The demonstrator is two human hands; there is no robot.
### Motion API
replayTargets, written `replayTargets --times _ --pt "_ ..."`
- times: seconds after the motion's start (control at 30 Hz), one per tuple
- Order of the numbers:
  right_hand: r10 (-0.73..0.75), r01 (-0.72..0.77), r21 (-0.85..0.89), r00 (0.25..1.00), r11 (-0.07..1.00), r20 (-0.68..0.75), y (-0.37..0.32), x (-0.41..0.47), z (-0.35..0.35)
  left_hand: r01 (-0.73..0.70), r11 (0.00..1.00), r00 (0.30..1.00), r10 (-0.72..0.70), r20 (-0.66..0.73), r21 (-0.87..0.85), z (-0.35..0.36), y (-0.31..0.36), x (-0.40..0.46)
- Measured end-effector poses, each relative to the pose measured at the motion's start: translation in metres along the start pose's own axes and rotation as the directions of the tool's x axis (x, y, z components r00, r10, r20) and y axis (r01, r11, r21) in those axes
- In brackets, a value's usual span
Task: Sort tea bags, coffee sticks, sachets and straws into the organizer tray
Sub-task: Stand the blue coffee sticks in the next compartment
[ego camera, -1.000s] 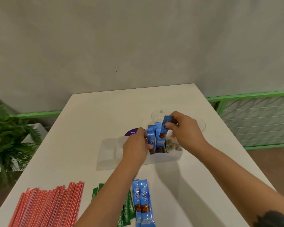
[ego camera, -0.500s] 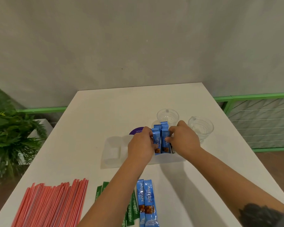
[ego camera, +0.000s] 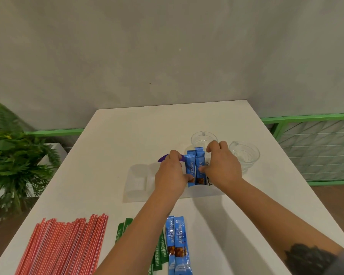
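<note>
At frame centre, the left hand [ego camera: 170, 173] and right hand [ego camera: 220, 167] are gripping upright blue coffee sticks [ego camera: 195, 168] standing in the organizer tray [ego camera: 135, 183] on the desk [ego camera: 127, 132].

Wall [ego camera: 167, 52] behind was plain grey plaster, matte, evenly lit, with one small dark speck near the middle. White bench [ego camera: 147, 126] butted up to it, its top smooth with soft shadows. A green rail [ego camera: 54, 132] ran along the wall base on the left; on the right, a green-framed panel [ego camera: 316, 151] with thin horizontal wires over a pale quilted surface. A fern-like plant [ego camera: 14, 159] stood at the left beside a white box [ego camera: 58, 149]. Brown floor [ego camera: 342, 205] showed at the right.
</note>
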State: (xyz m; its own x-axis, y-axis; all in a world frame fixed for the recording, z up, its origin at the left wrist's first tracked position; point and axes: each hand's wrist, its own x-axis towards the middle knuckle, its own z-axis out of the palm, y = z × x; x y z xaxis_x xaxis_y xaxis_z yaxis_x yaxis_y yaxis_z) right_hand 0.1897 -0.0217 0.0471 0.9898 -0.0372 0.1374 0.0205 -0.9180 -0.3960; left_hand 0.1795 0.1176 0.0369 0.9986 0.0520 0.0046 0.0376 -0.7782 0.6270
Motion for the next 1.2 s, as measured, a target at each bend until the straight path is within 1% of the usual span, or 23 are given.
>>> replayTargets --times 0.23,0.33,0.47,0.6,0.7,0.8,1.0,1.2 --pt "-0.004 0.021 0.193 0.996 0.981 -0.089 0.000 -0.015 -0.010 -0.025 0.999 0.995 0.022 -0.098 -0.035 -0.007 -0.007 -0.021" --pt "-0.014 0.041 0.244 0.994 0.969 -0.113 0.000 -0.027 -0.015 -0.016 0.999 0.994 0.010 -0.109 -0.051 -0.010 -0.011 -0.034" --pt "-0.025 0.058 0.292 0.993 0.955 -0.116 0.002 -0.045 -0.019 0.044 0.998 0.996 -0.047 -0.073 -0.043 -0.013 -0.017 -0.054" --pt "-0.024 0.049 0.324 0.997 0.945 -0.080 0.005 -0.064 -0.019 0.137 0.990 0.990 -0.137 0.022 0.010 -0.011 -0.025 -0.076" --pt "-0.040 0.061 0.345 0.997 0.936 -0.069 0.008 -0.076 -0.018 0.221 0.971 0.968 -0.229 0.100 0.092 -0.008 -0.028 -0.093" --pt "-0.067 0.087 0.357 0.995 0.930 -0.067 0.011 -0.087 -0.017 0.259 0.947 0.947 -0.288 0.142 0.189 -0.001 -0.027 -0.109" --pt "-0.085 0.095 0.343 0.995 0.935 -0.045 0.013 -0.104 -0.020 0.296 0.915 0.929 -0.342 0.139 0.273 0.014 -0.024 -0.126" --pt "-0.081 0.084 0.341 0.996 0.936 -0.022 0.015 -0.116 -0.021 0.277 0.907 0.941 -0.323 0.100 0.317 0.018 -0.020 -0.129"
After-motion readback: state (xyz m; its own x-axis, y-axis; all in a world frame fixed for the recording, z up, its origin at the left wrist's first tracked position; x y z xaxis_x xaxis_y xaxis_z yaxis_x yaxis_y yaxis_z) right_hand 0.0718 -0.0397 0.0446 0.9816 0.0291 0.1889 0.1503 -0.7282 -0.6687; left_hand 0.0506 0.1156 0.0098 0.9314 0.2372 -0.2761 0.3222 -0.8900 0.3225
